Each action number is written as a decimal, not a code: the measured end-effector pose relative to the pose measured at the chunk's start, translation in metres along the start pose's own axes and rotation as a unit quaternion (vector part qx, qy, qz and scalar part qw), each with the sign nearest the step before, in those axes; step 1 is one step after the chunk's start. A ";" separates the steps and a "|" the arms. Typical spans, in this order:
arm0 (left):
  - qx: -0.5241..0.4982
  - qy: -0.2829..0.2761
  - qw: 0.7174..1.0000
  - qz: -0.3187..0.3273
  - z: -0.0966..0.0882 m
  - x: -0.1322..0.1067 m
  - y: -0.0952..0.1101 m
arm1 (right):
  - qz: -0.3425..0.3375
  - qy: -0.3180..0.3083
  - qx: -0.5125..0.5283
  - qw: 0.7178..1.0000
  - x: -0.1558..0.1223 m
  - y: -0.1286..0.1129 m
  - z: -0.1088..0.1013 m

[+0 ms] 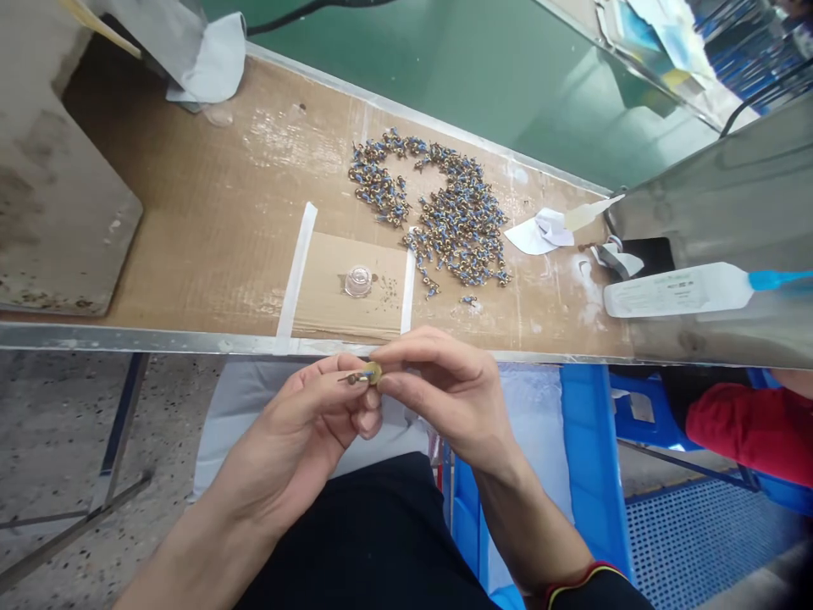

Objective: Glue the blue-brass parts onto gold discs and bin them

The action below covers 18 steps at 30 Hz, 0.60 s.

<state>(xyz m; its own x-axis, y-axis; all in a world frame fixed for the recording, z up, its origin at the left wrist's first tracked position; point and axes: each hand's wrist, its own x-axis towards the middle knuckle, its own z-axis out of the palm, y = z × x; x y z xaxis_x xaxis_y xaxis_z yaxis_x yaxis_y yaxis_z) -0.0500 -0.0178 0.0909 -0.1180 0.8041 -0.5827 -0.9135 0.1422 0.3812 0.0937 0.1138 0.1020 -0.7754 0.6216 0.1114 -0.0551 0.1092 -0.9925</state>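
Observation:
Just past the table's front edge, my left hand (318, 402) is closed, pinching a small blue-and-brown metal part (356, 379) with a thin pin sticking out to the left. My right hand (450, 390) is closed too, its thumb and forefinger on a small yellowish round piece (374, 373). That round piece touches the blue end of the part; whether the two are joined I cannot tell. On the table beyond lies a loose pile of similar small blue-and-brass parts (467, 220). One part (468, 299) lies apart at the pile's near side.
A small clear round dish (358, 281) sits on a taped cardboard piece (318, 313). To the right are crumpled white paper (539, 233) and a white bottle with a blue nozzle (679, 290). A blue crate (590, 466) stands below. Another person's red sleeve (749, 428) shows far right.

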 end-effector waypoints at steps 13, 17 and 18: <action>0.003 -0.018 0.996 -0.090 0.028 0.007 -0.017 | 0.039 0.027 0.025 0.999 -0.024 0.008 -0.036; 0.032 -0.035 0.993 -0.104 0.034 0.010 -0.021 | 0.062 0.036 0.054 0.996 -0.033 0.011 -0.044; 0.036 -0.038 0.993 -0.108 0.036 0.011 -0.022 | 0.069 0.038 0.062 0.995 -0.035 0.011 -0.046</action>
<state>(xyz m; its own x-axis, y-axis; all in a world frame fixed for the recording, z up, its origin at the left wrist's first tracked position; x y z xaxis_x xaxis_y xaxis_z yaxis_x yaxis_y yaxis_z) -0.0177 0.0084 0.1019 0.1102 0.7908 -0.6021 -0.8841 0.3547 0.3041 0.1493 0.1286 0.0892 -0.7320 0.6808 -0.0272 -0.0325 -0.0749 -0.9967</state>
